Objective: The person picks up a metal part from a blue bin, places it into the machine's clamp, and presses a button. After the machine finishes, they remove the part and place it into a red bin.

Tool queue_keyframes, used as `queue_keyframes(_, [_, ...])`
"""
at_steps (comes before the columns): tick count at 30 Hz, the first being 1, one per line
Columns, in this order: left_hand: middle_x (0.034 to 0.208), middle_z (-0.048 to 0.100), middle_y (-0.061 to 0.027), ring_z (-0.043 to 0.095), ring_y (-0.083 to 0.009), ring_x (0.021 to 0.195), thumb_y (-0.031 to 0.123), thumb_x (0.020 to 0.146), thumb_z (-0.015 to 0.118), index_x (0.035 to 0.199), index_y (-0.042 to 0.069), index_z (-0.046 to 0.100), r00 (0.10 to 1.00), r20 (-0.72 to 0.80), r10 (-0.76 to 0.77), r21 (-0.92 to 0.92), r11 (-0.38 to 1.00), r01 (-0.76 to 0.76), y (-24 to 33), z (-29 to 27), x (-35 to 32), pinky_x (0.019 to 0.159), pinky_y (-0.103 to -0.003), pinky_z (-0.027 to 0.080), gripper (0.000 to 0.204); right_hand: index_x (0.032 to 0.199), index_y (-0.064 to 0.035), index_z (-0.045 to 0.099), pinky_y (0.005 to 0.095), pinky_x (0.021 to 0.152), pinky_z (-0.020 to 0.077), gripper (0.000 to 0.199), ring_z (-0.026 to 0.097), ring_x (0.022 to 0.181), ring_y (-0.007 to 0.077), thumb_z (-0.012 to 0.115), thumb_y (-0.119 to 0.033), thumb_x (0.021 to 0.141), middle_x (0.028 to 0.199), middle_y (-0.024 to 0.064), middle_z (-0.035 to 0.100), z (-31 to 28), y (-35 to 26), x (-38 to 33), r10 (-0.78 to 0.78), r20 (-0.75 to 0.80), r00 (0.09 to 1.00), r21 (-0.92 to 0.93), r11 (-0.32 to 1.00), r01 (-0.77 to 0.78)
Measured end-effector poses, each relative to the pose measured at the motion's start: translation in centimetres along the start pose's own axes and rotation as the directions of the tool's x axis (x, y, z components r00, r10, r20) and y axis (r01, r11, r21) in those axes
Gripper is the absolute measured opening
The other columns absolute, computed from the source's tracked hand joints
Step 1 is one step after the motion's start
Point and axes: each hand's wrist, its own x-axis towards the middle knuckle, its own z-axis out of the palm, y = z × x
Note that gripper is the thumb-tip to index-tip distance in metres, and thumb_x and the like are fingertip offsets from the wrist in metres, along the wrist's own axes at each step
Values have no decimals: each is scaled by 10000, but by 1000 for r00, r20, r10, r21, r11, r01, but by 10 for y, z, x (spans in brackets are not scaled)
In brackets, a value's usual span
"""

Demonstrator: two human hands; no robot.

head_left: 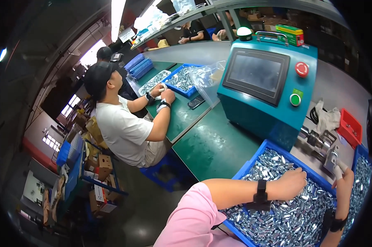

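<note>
Left of centre, a white-shirted co-worker [122, 127] seated on a blue plastic stool [163, 175]; farther up, a stack of blue plastic trays [139, 67]. Near the centre, a flat black phone [195, 102]. At upper right, a yellow, green and red box [292, 36]; at lower left, brown cardboard cartons [104, 165].

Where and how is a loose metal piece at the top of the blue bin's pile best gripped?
Probably pinched across its middle, from above: the metal pieces are small and elongated, jumbled in all directions, and the walls of the blue bin hinder a sideways approach. The open top leaves room for fingertips.
</note>
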Motion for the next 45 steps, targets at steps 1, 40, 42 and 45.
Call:
queue_keyframes(1, [859,546,-125,498,-289,865,131,685,628,741,17,602,1000,10,0,-17,1000,1,-3,2,-1,706,-373,452,130,1104,62,579,211,356,323,314,422,398,65,559,-148,872,818,95,629,2,2,1,14,18,1000,28,1000,-14])
queue_keyframes(40, [878,553,-145,504,-336,888,78,773,576,996,28,582,998,-61,28,-269,962,-43,5,-17,0,812,-412,400,229,1227,-51,542,193,386,355,396,499,414,81,532,-212,865,603,-11,540,7,-35,-20,126,322,938,233,950,-207])
queue_keyframes(42, [904,579,-144,521,-329,886,95,787,589,997,33,598,999,-24,35,-272,961,-40,-5,-18,-1,812,-409,402,220,1267,-61,515,199,417,383,413,520,444,79,531,-198,877,603,-8,549,15,-28,-12,113,414,904,245,942,-229])
queue_keyframes(45, [937,595,-134,536,-309,916,90,795,617,1005,34,608,1000,-1,7,-298,955,-7,9,-42,11,841,-388,404,217,1318,-109,471,206,452,416,425,542,472,85,519,-174,900,604,0,567,6,-34,-14,165,443,881,289,905,-314])
